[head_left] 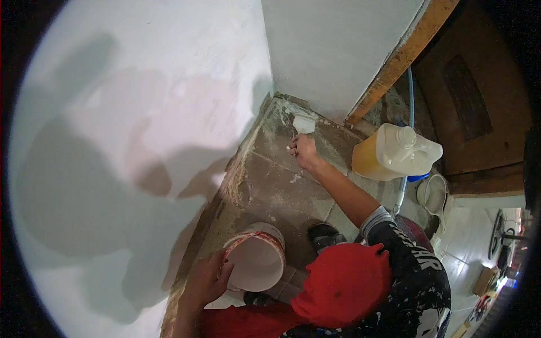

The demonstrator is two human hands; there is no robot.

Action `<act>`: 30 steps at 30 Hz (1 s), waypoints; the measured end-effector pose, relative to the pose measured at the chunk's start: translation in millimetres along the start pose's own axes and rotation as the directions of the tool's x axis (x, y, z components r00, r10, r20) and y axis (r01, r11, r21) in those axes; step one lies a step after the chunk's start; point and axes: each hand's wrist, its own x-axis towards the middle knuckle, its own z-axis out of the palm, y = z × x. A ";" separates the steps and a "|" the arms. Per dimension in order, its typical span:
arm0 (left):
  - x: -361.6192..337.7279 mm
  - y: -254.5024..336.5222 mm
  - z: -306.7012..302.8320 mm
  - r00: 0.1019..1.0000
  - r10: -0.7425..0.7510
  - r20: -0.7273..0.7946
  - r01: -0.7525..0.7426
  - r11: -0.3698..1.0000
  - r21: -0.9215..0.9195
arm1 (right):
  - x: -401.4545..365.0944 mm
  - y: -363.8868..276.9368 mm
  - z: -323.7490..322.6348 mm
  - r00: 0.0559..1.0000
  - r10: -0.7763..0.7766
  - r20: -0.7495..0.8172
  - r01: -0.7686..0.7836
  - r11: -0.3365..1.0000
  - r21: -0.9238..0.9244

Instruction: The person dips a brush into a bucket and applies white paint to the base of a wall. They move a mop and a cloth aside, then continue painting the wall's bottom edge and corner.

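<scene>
My right hand (305, 151) is closed around a small paint roller (304, 124), its white head low over the floor near the wall corner. Much of the roller's handle is hidden by my fingers. A white bucket (276, 232) with red smears along its rim opens toward me. My left hand (211, 277) grips the bucket at its rim, thumb and fingers closed on the edge. Red cloth (344, 284) covers part of the view below my right arm.
A jug (389, 152) of yellowish liquid stands right of my right arm, by a pale hose (411, 101). White wall (158, 112) and grey wall (321, 50) meet at the corner. A wooden door frame (394, 62) and a shoe (324, 234) also show.
</scene>
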 end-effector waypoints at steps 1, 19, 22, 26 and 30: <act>0.2 2.1 -1.7 1.000 -0.015 0.012 0.015 1.000 0.004 | 5.1 -0.5 1.2 1.000 -0.001 0.002 0.001 1.000 0.001; 2.7 3.1 -1.9 1.000 -0.006 0.010 0.006 0.999 0.036 | 42.9 -24.1 17.8 0.998 0.046 0.032 -0.051 0.979 0.198; 2.9 -4.1 2.3 1.000 0.028 -0.005 -0.027 0.997 0.070 | 22.5 -29.3 31.9 0.989 -0.143 -0.034 0.147 0.977 0.157; 1.8 -4.4 1.8 0.999 -0.043 0.033 0.041 0.998 0.054 | 4.5 -17.4 37.1 0.985 -0.173 0.021 0.170 0.982 0.087; 1.4 -6.9 4.1 1.000 0.020 -0.008 -0.020 1.000 0.023 | 10.4 -10.7 37.0 0.999 -0.053 0.007 0.052 0.993 0.109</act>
